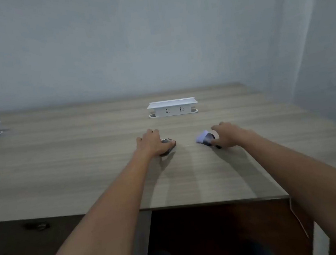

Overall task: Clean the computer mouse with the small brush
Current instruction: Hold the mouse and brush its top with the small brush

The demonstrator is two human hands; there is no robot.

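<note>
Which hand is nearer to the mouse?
Left. The left hand rests on the mouse, covering most of it. The right hand is apart, to its right, at the brush.

Arms: both bare, stretched straight forward, well apart.
Left hand (pixel 151 142): palm down, fingers curled over something dark.
Right hand (pixel 226 134): palm down, fingers bent, thumb inward.

Head-worn camera looks forward and down across the desk (pixel 83 157), arm's reach away.
</note>
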